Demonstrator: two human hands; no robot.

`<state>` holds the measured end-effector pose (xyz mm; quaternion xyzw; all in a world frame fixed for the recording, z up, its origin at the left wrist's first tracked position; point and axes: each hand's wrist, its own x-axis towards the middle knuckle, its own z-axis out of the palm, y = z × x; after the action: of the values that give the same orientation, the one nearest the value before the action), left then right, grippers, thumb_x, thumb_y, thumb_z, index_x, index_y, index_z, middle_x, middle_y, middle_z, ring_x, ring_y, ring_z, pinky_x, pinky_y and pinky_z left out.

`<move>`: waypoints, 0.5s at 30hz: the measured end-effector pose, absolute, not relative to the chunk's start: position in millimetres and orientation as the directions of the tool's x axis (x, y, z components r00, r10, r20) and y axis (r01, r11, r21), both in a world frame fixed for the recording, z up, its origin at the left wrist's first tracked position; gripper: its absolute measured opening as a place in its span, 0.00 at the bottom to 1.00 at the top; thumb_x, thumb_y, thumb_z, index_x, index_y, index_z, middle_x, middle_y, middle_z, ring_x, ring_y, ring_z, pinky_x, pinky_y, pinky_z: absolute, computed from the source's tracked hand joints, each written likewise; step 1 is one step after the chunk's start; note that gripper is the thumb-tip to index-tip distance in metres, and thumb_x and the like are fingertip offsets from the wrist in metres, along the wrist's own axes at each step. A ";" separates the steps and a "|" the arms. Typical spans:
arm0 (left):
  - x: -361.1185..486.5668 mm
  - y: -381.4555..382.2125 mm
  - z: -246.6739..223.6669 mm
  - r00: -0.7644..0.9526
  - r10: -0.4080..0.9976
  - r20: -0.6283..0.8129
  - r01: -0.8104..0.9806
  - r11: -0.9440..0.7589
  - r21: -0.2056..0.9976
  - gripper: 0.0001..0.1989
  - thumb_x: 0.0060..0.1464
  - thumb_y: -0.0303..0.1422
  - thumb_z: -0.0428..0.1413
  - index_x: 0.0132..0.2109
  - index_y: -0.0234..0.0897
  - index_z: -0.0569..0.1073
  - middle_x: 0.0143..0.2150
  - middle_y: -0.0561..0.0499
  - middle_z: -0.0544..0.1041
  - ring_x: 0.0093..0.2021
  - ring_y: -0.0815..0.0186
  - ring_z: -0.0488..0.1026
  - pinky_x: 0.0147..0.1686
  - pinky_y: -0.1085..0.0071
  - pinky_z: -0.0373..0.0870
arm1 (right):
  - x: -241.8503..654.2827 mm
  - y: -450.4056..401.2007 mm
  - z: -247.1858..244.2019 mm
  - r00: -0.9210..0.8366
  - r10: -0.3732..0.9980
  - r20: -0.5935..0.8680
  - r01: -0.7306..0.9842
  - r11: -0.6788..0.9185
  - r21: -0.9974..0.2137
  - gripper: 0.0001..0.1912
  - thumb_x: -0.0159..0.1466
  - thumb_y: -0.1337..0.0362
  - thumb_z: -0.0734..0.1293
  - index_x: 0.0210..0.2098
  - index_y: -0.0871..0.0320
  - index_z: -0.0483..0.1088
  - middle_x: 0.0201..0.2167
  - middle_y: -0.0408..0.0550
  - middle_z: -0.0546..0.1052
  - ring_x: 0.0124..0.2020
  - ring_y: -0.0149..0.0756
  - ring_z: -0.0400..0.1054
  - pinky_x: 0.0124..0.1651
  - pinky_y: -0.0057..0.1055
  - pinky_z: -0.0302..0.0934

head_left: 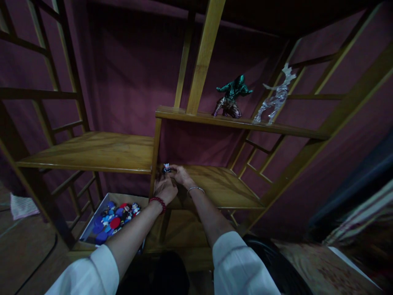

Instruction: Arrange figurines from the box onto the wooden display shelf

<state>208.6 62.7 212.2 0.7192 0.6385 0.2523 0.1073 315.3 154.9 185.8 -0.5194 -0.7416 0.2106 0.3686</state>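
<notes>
A small figurine (166,168) with a white head and dark body is upright at the left end of the middle shelf. My left hand (166,189), with a red bead bracelet at the wrist, is closed just below and around its base, its fingertips partly hidden. From the right, my right hand (183,177), wearing a silver bangle, pinches at the figurine's side with thumb and index finger. Whether the figurine rests on the wood or is held slightly above it, I cannot tell.
A box (106,201) of blue, red and white figures sits lower left. On the upper right shelf (196,117) stand a green-and-bronze crouching figure (232,96) and a clear deer figurine (274,98). A wooden upright (155,143) borders my hands on the left.
</notes>
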 end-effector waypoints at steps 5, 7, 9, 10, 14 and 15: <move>209.2 65.7 209.2 0.044 0.971 0.234 0.878 -0.150 0.455 0.20 0.46 0.31 0.48 0.49 0.35 0.65 0.52 0.42 0.68 0.56 0.58 0.58 0.54 0.64 0.50 | 314.6 152.1 191.6 -0.221 0.912 0.347 0.657 0.402 -0.638 0.14 0.51 0.70 0.68 0.38 0.55 0.73 0.36 0.42 0.77 0.41 0.36 0.70 0.49 0.31 0.61; 209.9 67.2 207.2 0.039 0.968 0.248 0.886 -0.148 0.440 0.21 0.46 0.31 0.48 0.49 0.35 0.64 0.53 0.42 0.67 0.57 0.59 0.57 0.55 0.65 0.48 | 314.5 151.8 192.6 -0.229 0.908 0.351 0.663 0.410 -0.626 0.13 0.50 0.70 0.68 0.36 0.55 0.74 0.36 0.42 0.77 0.41 0.35 0.70 0.49 0.31 0.61; 210.7 68.6 205.3 0.035 0.967 0.252 0.890 -0.145 0.431 0.21 0.46 0.31 0.48 0.50 0.34 0.64 0.53 0.42 0.67 0.57 0.58 0.57 0.56 0.64 0.47 | 314.4 152.0 192.3 -0.232 0.905 0.356 0.658 0.416 -0.628 0.12 0.50 0.71 0.68 0.35 0.55 0.74 0.36 0.41 0.77 0.40 0.35 0.70 0.49 0.30 0.61; 211.1 69.2 204.6 0.033 0.967 0.252 0.892 -0.143 0.430 0.21 0.46 0.32 0.48 0.50 0.33 0.64 0.52 0.41 0.68 0.58 0.58 0.57 0.56 0.64 0.47 | 314.4 152.1 191.9 -0.227 0.905 0.358 0.652 0.415 -0.635 0.12 0.50 0.71 0.68 0.35 0.54 0.74 0.36 0.41 0.77 0.40 0.35 0.70 0.49 0.30 0.61; 212.1 70.7 202.6 0.028 0.966 0.257 0.888 -0.143 0.438 0.22 0.46 0.31 0.48 0.51 0.33 0.64 0.52 0.39 0.68 0.59 0.57 0.55 0.56 0.63 0.46 | 314.2 152.3 189.5 -0.176 0.915 0.363 0.624 0.389 -0.678 0.14 0.48 0.72 0.68 0.34 0.52 0.74 0.35 0.39 0.77 0.41 0.35 0.69 0.50 0.29 0.60; 212.1 70.8 202.3 0.028 0.965 0.261 0.885 -0.145 0.441 0.22 0.46 0.31 0.48 0.51 0.34 0.63 0.52 0.40 0.68 0.59 0.57 0.55 0.56 0.62 0.46 | 314.2 152.4 189.1 -0.162 0.918 0.361 0.620 0.380 -0.687 0.15 0.48 0.72 0.69 0.34 0.51 0.74 0.35 0.39 0.77 0.42 0.35 0.69 0.51 0.29 0.59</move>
<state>212.1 70.8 202.3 0.7128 0.6490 0.2541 0.0783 314.2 152.4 189.1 -0.5217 -0.7369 0.1949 0.3831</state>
